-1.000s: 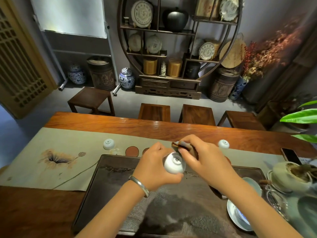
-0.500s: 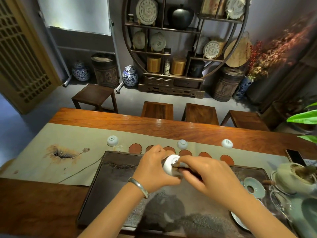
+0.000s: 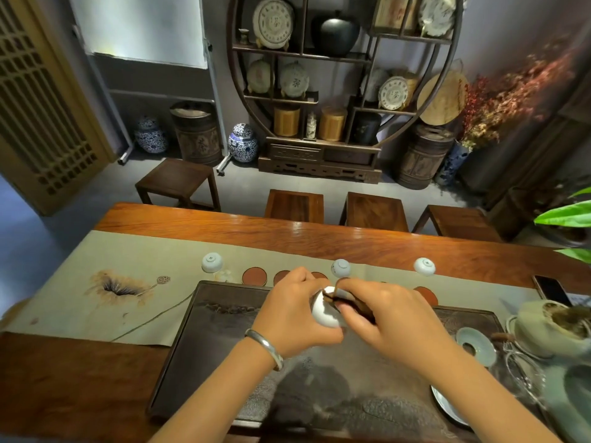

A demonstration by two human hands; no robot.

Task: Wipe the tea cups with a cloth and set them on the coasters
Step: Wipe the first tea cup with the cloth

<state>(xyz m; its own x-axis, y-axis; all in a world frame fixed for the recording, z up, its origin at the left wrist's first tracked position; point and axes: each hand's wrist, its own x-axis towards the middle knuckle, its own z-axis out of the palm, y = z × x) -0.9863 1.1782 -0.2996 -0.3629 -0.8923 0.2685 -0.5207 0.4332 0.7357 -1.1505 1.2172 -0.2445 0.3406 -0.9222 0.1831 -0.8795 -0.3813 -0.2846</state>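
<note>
My left hand (image 3: 294,314) grips a small white tea cup (image 3: 324,310) above the dark tea tray (image 3: 198,340). My right hand (image 3: 380,318) pinches a dark cloth (image 3: 347,306) and presses it into the cup's mouth. Three more white cups stand upside down on the runner: one on the left (image 3: 212,262), one in the middle (image 3: 341,267), one on the right (image 3: 424,266). Round brown coasters (image 3: 254,276) lie in a row along the tray's far edge, some hidden behind my hands.
A green-grey runner (image 3: 96,282) with a lotus drawing covers the wooden table (image 3: 287,231). At the right stand a celadon lid (image 3: 475,346), a pot (image 3: 550,327), glassware and a phone (image 3: 551,290). Stools (image 3: 294,206) line the far side.
The cup and both hands have sunk a little towards the tray. The cloth has gone from the cup's outside into its mouth. The camera has tilted, so more of the row of coasters shows.
</note>
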